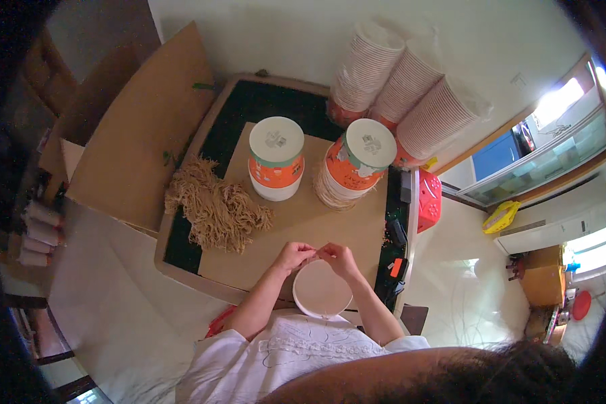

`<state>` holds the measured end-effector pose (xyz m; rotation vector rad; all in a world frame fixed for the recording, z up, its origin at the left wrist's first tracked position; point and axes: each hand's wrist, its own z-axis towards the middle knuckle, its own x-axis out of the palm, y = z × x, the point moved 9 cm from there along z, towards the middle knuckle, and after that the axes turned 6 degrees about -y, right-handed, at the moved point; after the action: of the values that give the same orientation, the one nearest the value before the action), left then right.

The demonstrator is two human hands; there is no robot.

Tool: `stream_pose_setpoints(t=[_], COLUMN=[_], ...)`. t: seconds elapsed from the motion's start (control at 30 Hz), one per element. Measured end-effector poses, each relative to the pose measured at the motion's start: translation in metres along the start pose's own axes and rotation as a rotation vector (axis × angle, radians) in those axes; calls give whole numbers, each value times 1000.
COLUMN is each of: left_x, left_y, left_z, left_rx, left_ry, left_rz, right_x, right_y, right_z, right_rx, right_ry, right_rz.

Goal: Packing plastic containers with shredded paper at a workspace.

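A white paper bucket [322, 289] stands against my front at the table's near edge, its open mouth facing up. At its far rim my left hand [297, 255] and my right hand [339, 259] meet, with fingertips pinched close together. Whatever they hold is too small to make out. Beyond them, two orange and white paper buckets [276, 172] rest bottom up on a cardboard sheet [296, 229]. Thin tan cords ring the lower part of the right bucket [357, 165]. To the left lies a tangled heap of tan cords [215, 209].
Tall nested stacks of paper buckets [411, 84] in clear plastic stand along the back right. A large cardboard box [145, 135] rises at the left. By the table's right edge are a black and orange tool [396, 269] and a red plastic stool [429, 200].
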<state>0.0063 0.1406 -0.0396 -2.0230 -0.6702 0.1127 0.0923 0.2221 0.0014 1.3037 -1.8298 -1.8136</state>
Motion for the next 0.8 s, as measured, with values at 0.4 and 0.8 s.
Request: stream_pose_setpoints(t=[0.4,0.8], left_x=[-6,-6], left_y=[-2,-30], left_z=[2,-11], left_rx=[33,280], left_ry=[-89,-224], left_rz=[57,371], right_x=[-6,-6], right_y=[2,16], right_z=[0,-2], right_rx=[44,-13], right_ry=[-101,-119], right_rz=[-41,-140])
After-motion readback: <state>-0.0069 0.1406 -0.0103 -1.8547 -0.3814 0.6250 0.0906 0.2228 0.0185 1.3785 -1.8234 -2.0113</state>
